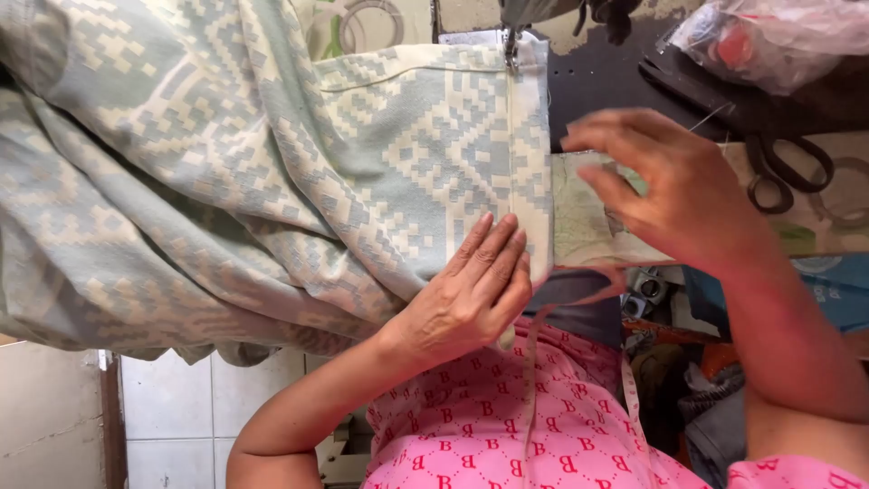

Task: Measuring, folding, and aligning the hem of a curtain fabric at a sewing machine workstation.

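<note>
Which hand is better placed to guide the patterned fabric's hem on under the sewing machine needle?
Left, probably: the left hand lies flat on the fabric beside the hem, while the right hand hovers off the cloth.

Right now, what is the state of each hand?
Left hand: open, fingers flat on the patterned cloth, holding nothing.
Right hand: open, fingers spread beside the cloth's hem, holding nothing that can be seen.

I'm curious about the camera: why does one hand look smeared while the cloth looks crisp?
In the head view, the right hand is motion-blurred, its fingertips soft; the left hand, flat on the patterned fabric, is sharp. Light is soft and even, with no hard shadows; the plastic bag at top right shows mild glare.
</note>
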